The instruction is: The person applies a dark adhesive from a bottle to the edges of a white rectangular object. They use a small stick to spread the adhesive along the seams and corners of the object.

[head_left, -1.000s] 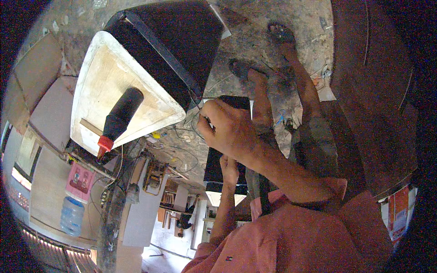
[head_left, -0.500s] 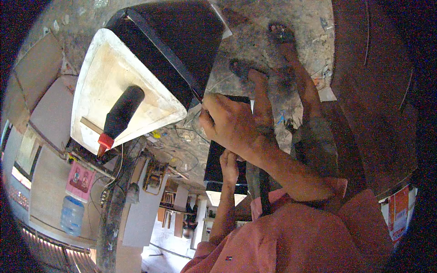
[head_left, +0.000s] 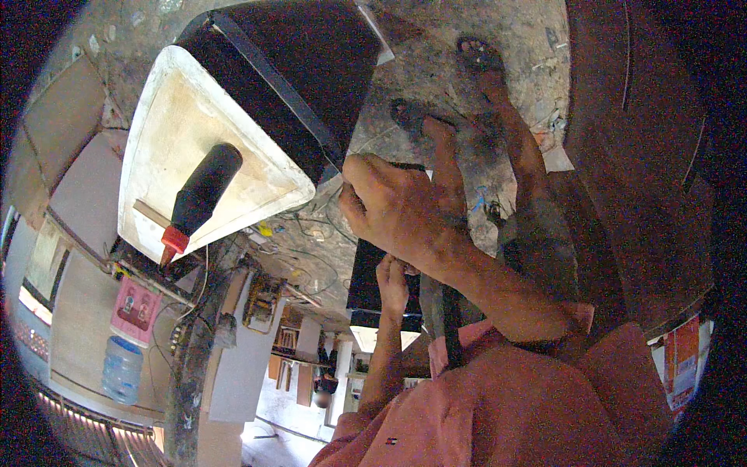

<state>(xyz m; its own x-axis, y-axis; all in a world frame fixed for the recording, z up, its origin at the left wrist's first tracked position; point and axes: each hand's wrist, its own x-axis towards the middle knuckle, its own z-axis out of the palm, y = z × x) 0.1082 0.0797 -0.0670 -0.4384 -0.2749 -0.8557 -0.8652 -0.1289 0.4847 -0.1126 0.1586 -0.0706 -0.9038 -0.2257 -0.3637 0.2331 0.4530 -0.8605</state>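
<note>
Strip (head_left: 274, 82) seen along black box (head_left: 327, 62). Right hand (head_left: 387, 206) curled narrow at strip's end; contents hidden. Left hand (head_left: 393, 289) curled narrow, contents unclear. Bottle (head_left: 204, 187) on white panel (head_left: 257, 175) could be toppled if box is jolted.

A stained, scrap-littered floor (head_left: 428, 70) lies dim, with a brighter area (head_left: 268, 393) beyond.

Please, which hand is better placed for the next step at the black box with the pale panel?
Probably the right hand: it is close to a corner of the black box. The left hand is lower in view, farther from it.
</note>
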